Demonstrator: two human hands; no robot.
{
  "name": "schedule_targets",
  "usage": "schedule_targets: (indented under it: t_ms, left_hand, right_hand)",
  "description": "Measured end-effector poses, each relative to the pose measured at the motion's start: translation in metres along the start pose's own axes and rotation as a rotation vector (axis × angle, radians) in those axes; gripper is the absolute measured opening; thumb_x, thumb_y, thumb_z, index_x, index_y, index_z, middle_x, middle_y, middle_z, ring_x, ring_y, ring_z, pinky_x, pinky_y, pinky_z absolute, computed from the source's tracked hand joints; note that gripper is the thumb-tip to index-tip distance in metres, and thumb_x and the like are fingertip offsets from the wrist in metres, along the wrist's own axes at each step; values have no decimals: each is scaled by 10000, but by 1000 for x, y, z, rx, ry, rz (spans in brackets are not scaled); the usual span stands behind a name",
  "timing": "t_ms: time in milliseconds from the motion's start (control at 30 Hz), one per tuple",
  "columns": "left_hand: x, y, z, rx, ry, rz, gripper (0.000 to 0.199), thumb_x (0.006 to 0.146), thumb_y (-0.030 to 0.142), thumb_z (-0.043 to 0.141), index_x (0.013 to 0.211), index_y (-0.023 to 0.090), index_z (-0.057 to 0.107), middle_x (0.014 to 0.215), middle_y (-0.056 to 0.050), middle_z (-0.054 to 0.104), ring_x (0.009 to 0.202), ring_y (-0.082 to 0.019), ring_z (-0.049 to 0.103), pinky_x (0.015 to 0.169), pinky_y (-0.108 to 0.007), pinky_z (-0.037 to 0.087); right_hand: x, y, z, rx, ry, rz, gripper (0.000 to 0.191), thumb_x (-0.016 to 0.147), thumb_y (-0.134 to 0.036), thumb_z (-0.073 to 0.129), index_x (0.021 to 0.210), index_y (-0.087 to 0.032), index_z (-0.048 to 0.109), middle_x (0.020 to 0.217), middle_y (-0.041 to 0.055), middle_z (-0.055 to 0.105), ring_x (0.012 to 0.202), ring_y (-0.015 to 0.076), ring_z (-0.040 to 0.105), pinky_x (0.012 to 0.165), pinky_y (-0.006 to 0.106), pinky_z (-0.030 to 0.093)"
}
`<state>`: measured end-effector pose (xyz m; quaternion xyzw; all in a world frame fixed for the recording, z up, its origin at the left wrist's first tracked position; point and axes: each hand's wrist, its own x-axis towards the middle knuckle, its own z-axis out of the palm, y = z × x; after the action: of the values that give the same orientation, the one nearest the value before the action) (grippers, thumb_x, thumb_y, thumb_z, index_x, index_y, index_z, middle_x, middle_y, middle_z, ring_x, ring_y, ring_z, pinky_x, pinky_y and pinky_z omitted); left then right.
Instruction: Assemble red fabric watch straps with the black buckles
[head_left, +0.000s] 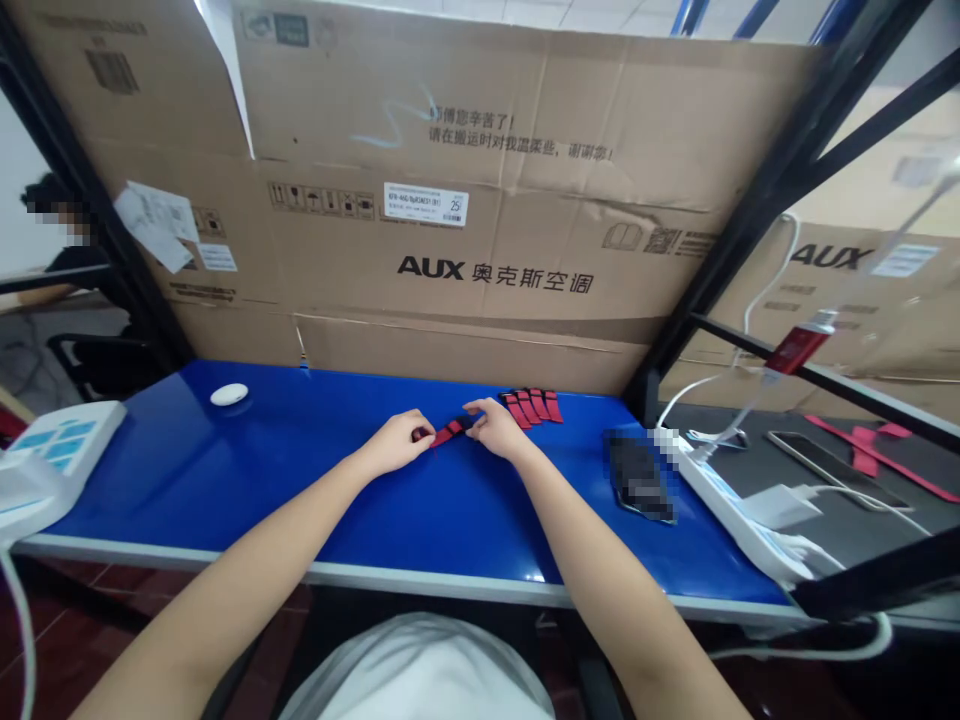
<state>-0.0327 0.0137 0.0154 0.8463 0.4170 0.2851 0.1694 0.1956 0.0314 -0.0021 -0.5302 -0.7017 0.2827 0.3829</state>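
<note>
A short red and black fabric strap (451, 432) is stretched between my hands, just above or on the blue tabletop. My left hand (403, 438) pinches its red left end between thumb and fingers. At the strap's black right end, the fingers of my right hand (493, 428) are closed on it; the exact grip is partly hidden. Just beyond my right hand lies a row of several similar red and black straps (534, 406), side by side.
A round white disc (229, 394) lies on the blue table (300, 500) at back left. White power strips stand at the left (60, 460) and right (735, 510). A blurred dark object (641, 475) lies at right. Cardboard (487, 230) walls the back; a person (64, 240) sits beyond.
</note>
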Motion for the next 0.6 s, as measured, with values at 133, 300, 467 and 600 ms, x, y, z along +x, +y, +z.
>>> schedule_targets:
  t_ms: [133, 300, 467, 600]
  left_hand:
    - [-6, 11, -3, -24, -107, 104, 178, 874, 275, 565, 921, 205, 721, 900, -42, 661, 776, -169, 619, 739, -297, 488]
    - [-9, 13, 2, 53, -147, 270, 228, 916, 258, 541, 1071, 244, 708, 1160, -58, 669, 1097, -218, 577, 998, -390, 429]
    - [-11, 9, 6, 117, -214, 269, 328, 946, 276, 488, 1232, 256, 648, 1308, -48, 628, 1233, -219, 541, 1086, -403, 380]
    - [-9, 9, 12, 164, -157, 206, 387, 943, 354, 482, 1293, 252, 611, 1367, -57, 583, 1274, -247, 523, 1110, -414, 355]
  right_hand:
    - [4, 6, 1, -155, 154, 18, 202, 683, -101, 664, 871, -173, 669, 899, 29, 638, 649, 110, 589, 661, 248, 489]
    - [12, 0, -3, -263, -49, 53, 122, 689, -243, 753, 666, -178, 652, 692, 11, 641, 631, 133, 578, 614, 247, 441]
    - [-3, -5, -11, -376, -46, -99, 152, 719, -283, 749, 793, -179, 668, 883, 42, 642, 779, 156, 587, 732, 269, 462]
    - [-29, -6, -9, -581, 3, -219, 291, 890, -304, 541, 1134, -181, 641, 1157, 125, 612, 1074, 257, 552, 930, 388, 421]
